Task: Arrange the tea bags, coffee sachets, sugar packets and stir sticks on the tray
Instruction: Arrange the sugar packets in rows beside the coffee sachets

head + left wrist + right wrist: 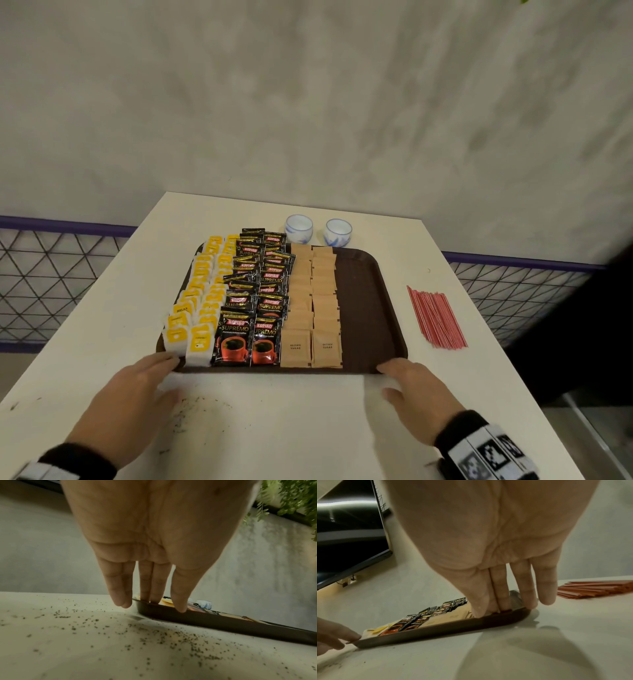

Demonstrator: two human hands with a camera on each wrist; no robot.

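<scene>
A brown tray [366,291] sits on the white table. It holds yellow tea bags [198,294] at the left, black coffee sachets [255,294] in the middle and tan sugar packets [313,301] beside them; its right strip is bare. Red stir sticks [435,317] lie in a bundle on the table to the tray's right. My left hand [137,387] touches the tray's near-left corner [150,608] with straight fingers. My right hand [414,387] rests straight fingertips on the near-right corner [513,614]. Neither hand holds anything.
Two small white and blue cups [318,233] stand behind the tray's far edge. Dark crumbs [137,635] are scattered on the table [274,428] near the front. A mesh fence [44,281] runs on both sides, and a wall stands behind the table.
</scene>
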